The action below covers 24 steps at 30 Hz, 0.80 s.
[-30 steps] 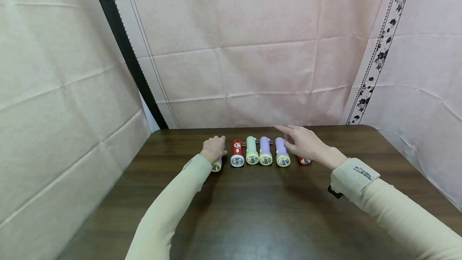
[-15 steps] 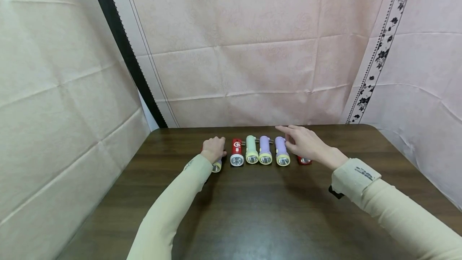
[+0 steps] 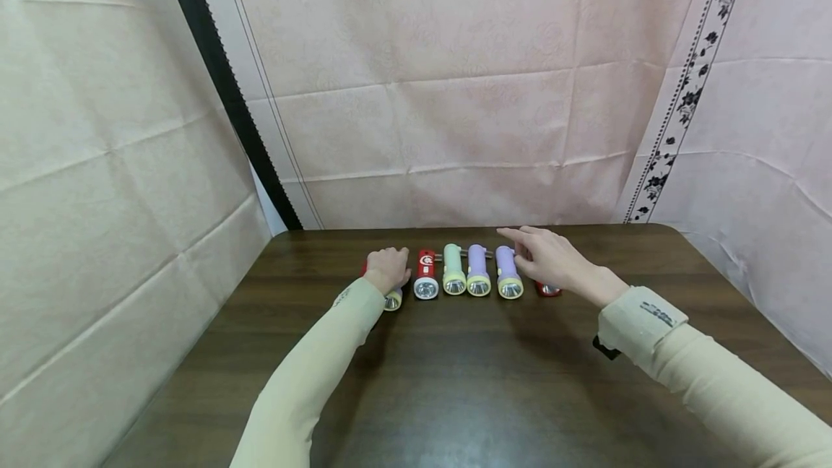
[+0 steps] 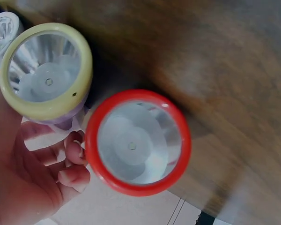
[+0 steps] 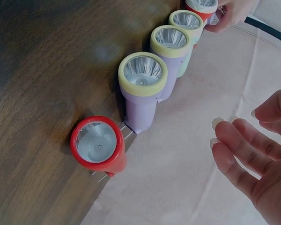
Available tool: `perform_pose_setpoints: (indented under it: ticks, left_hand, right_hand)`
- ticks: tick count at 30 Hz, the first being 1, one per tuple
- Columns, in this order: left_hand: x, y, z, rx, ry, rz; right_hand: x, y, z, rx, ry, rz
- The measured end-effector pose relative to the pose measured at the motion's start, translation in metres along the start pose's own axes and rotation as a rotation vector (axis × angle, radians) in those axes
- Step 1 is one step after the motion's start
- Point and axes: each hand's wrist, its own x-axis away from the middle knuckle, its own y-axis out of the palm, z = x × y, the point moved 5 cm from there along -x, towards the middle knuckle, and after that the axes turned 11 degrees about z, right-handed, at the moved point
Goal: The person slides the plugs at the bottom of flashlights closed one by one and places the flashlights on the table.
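Observation:
My left hand [image 3: 388,269] is over the left end of a row of flashlights, its fingers curled round a purple flashlight [image 4: 49,70] with a yellow rim. Those fingertips also lie right against a red flashlight [image 4: 136,143] on its outer side. In the head view the hand hides most of both. My right hand [image 3: 546,255] hovers with relaxed fingers over the row's right end and holds nothing. Below it are a red flashlight [image 5: 98,145], partly covered in the head view, and a purple flashlight [image 5: 143,89] with a yellow rim.
Between the hands lie a red flashlight [image 3: 426,273] with a white rim, a mint green one [image 3: 453,269] and another purple one [image 3: 478,271]. All are near the back edge of the dark wooden table [image 3: 429,396]. A pale cloth [image 3: 455,128] hangs behind.
My left hand has shifted slightly right with the purple flashlight. A bit of the red flashlight now shows on that hand's left side. The right hand has stayed almost still.

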Motion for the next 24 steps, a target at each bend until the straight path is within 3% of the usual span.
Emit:
perform_pose_setpoints:
  ticks: [4,7,10,12,16,19,24]
  left_hand:
    - [-0.001,-0.005,0.000,-0.032,0.009,0.012]
    - [-0.005,-0.013,0.003,-0.034,0.008,0.082]
    - [-0.010,-0.023,0.011,0.055,-0.007,0.154]
    - [-0.013,-0.028,0.019,0.155,-0.019,0.169]
    - [-0.016,-0.026,0.036,0.322,-0.071,0.078]
    - [-0.016,-0.020,0.044,0.369,-0.124,0.011]
    - [-0.017,-0.010,0.048,0.414,-0.177,-0.017]
  right_hand:
    - [0.001,-0.002,0.000,0.002,-0.012,0.009]
    - [0.002,-0.002,0.001,0.012,-0.005,0.005]
    - [0.003,-0.003,0.003,0.019,0.003,-0.004]
    - [0.003,-0.003,0.003,0.017,0.003,-0.006]
    - [0.003,-0.002,0.002,0.005,-0.007,-0.002]
    - [0.003,-0.001,0.002,0.003,-0.009,0.000]
    - [0.006,0.000,0.004,0.006,-0.001,0.002]
